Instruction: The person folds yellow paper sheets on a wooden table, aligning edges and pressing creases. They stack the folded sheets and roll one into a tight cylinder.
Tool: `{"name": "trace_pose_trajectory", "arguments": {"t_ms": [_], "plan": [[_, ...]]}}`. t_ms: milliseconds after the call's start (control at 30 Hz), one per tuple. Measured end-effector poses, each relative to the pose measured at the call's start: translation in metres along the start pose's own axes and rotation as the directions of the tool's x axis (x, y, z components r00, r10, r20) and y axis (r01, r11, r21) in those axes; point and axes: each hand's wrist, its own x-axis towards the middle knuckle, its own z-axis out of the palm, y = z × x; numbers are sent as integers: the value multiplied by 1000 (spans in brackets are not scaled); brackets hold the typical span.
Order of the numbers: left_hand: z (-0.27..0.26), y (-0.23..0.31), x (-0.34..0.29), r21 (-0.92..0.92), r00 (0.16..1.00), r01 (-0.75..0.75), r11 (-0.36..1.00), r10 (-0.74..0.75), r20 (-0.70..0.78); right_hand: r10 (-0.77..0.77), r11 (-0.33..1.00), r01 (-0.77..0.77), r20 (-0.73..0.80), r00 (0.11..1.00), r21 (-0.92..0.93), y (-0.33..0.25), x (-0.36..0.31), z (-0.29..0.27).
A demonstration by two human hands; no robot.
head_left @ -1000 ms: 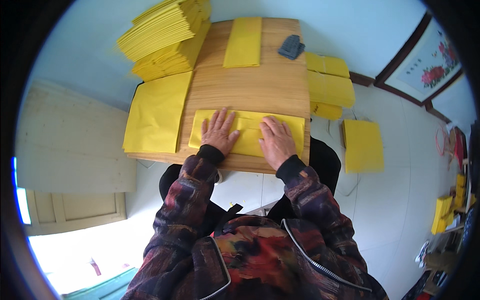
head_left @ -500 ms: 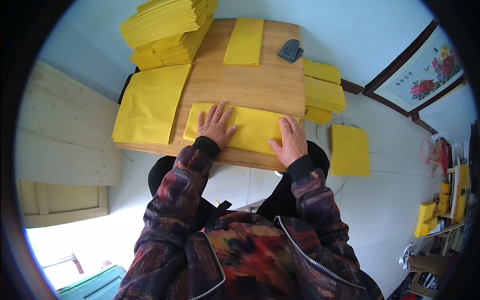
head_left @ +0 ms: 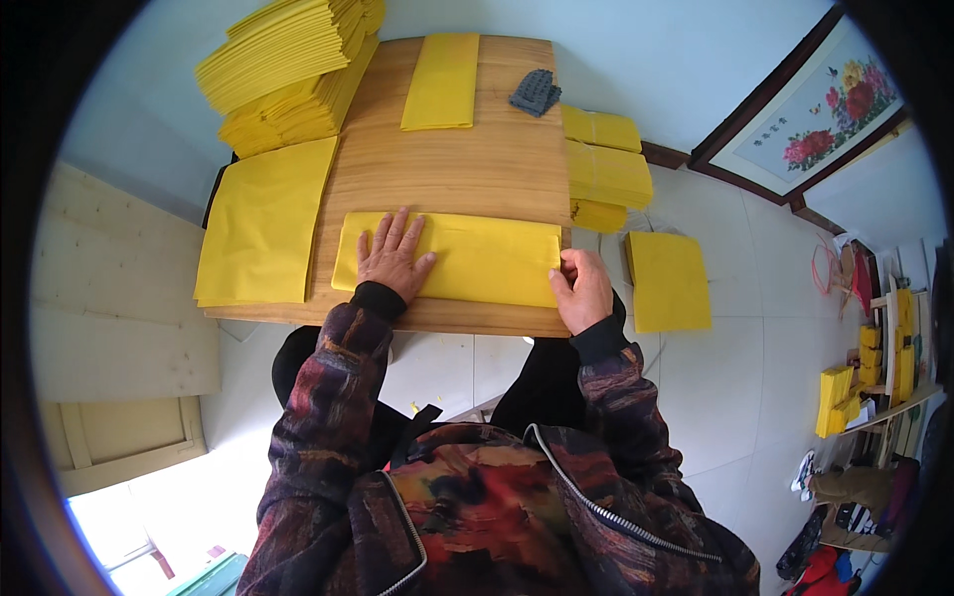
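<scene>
A folded yellow sheet, paper-like, lies lengthwise along the near edge of the wooden table. On its left end my left hand rests flat, fingers spread. My right hand is at the sheet's right end with its fingers curled, thumb and forefinger closed on the short edge. A wide stack of flat yellow sheets lies to the left of the folded one. Farther back on the table is another folded yellow strip.
Tall piles of folded yellow sheets rise at the far left. A grey knitted item lies at the far right. Beyond the table's right side are yellow bundles and a lower yellow stack. A framed flower picture leans by the wall.
My right hand has gone from lying spread on the sheet to curling at its right edge. My left hand stays flat on the sheet. The whole view has shifted slightly.
</scene>
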Motion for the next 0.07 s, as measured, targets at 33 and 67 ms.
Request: {"name": "trace_pose_trajectory", "arguments": {"t_ms": [33, 67], "plan": [[0, 0, 0, -9, 1000, -3, 1000, 3, -5, 17, 1000, -17, 20, 1000, 8, 0, 0, 1], [0, 0, 0, -14, 1000, -2, 1000, 2, 0, 24, 1000, -25, 19, 1000, 8, 1, 0, 1]]}}
